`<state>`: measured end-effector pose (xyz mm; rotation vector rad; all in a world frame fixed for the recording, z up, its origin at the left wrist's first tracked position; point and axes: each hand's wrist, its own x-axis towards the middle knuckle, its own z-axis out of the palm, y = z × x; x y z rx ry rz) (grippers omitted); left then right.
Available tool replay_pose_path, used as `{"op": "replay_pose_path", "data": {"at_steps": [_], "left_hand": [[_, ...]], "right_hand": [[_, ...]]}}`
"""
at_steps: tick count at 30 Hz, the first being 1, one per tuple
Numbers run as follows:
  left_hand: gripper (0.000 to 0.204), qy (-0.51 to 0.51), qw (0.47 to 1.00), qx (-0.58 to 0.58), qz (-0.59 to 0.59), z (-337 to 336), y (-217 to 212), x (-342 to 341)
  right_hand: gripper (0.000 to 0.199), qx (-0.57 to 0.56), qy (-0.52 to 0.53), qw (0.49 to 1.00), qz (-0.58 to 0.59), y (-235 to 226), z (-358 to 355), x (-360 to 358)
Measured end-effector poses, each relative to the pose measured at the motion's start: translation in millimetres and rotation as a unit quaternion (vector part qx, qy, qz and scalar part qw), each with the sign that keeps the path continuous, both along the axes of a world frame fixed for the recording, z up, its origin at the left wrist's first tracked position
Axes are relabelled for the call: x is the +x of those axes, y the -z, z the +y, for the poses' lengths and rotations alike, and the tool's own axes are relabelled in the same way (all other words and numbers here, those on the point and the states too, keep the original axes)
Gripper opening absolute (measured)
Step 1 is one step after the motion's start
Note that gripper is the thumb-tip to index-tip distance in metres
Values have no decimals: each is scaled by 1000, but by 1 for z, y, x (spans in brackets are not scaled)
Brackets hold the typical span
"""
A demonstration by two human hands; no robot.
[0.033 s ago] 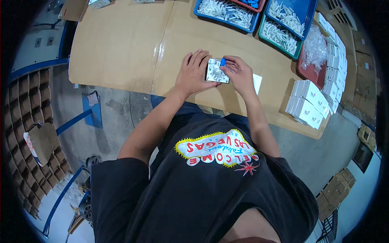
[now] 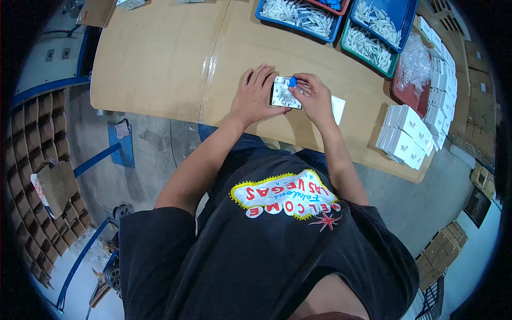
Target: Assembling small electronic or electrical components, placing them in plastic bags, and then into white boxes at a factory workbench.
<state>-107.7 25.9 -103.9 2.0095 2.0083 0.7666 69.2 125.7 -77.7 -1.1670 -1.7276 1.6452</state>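
On the cardboard-covered table in front of me lies a small white rectangular housing (image 2: 282, 97) with uneven detail inside it; its exact kind is too small to tell. My left hand (image 2: 253, 97) grips it from the left, fingers along that side and the thumb along its near edge. A small blue piece (image 2: 293, 81) sits at the housing's upper right corner. My right hand (image 2: 317, 100) pinches that piece with bent fingers, which partly cover the housing's right side. Beside my right wrist, a flat white card or plate (image 2: 338, 109) lies on the table.
Blue trays (image 2: 325, 38) and a green tray (image 2: 368, 50) at the far right hold many slim white parts. A red tray (image 2: 410, 96) with clear plastic bags (image 2: 415, 61) stands beside them. Stacked white boxes (image 2: 408, 136) line the table's right end. Brown cardboard (image 2: 154, 58) covers the tabletop.
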Motion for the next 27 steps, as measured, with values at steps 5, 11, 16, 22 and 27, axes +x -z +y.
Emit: {"op": "replay_pose_path", "data": {"at_steps": [5,11,16,22,27], "left_hand": [[97,-5,1000,3,1,-1,0,-2],[97,-4,1000,-5,-1,0,2,-1],[99,-9,1000,-11,22,-1,7,-2],[99,-8,999,-19,25,-2,6,-2],[96,-6,1000,-17,15,-1,5,-1]], "right_hand": [[33,216,-70,969,-96,3,-8,-11],[30,326,-77,934,-123,10,-6,-24],[31,343,-88,929,-110,14,-4,-28],[31,353,-92,923,-124,18,-4,-28],[34,394,-120,898,-154,26,-5,-19]]}}
